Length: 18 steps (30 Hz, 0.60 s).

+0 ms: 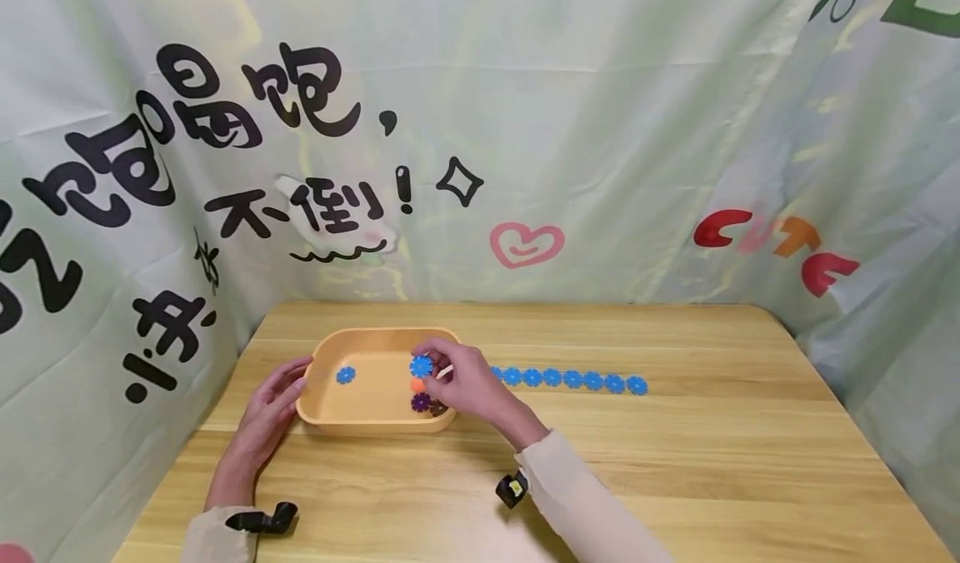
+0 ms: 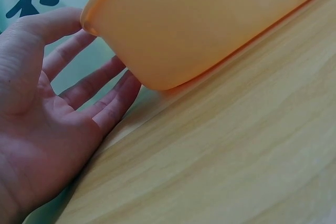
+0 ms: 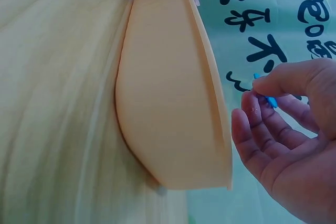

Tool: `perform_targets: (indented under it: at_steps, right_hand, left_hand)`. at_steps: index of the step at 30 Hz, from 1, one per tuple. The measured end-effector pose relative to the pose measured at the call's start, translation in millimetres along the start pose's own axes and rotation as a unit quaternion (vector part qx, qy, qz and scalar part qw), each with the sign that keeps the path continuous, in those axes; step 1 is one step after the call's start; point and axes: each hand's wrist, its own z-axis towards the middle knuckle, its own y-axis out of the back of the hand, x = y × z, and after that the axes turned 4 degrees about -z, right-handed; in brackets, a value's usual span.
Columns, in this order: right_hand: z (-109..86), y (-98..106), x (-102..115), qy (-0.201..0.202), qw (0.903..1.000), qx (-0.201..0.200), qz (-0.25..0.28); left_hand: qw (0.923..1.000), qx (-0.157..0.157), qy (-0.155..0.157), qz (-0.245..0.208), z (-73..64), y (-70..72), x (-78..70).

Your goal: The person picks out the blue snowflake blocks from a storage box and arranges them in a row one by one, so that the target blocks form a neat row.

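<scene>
A shallow orange tray [image 1: 375,425] stands on the table. My left hand [image 1: 266,413] rests against its left end, and in the left wrist view the fingertips [image 2: 131,77] touch the outside wall. Above the tray's right part, my right hand [image 1: 472,384] pinches a blue notched disc [image 1: 422,366] between thumb and fingers; the right wrist view shows this blue disc [image 3: 271,100] nearly edge-on. Inside the tray lie another blue disc [image 1: 346,376] at the left, and an orange piece [image 1: 417,386], a dark purple disc [image 1: 421,402] and a brown piece [image 1: 437,408] at the right.
A straight row of several blue discs [image 1: 573,379] runs rightward on the wooden table [image 1: 675,463], its left end partly behind my right hand. A printed curtain [image 1: 600,130] hangs behind and at both sides of the table.
</scene>
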Motion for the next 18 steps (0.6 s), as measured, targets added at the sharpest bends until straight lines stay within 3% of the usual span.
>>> perform_targets:
  at_steps: [12, 18]
  right_hand:
    - [-34.6, 18.2, -18.6, -0.004, 0.9981, -0.062, 0.003]
    - [-49.5, 32.0, -27.7, -0.012, 0.9969, -0.076, -0.016]
  left_hand:
    - [0.9997, -0.002, 0.014, 0.021, 5.5, -2.7, -2.6]
    - [0.9998, -0.009, 0.012, 0.008, 1.5, -1.4, -0.7]
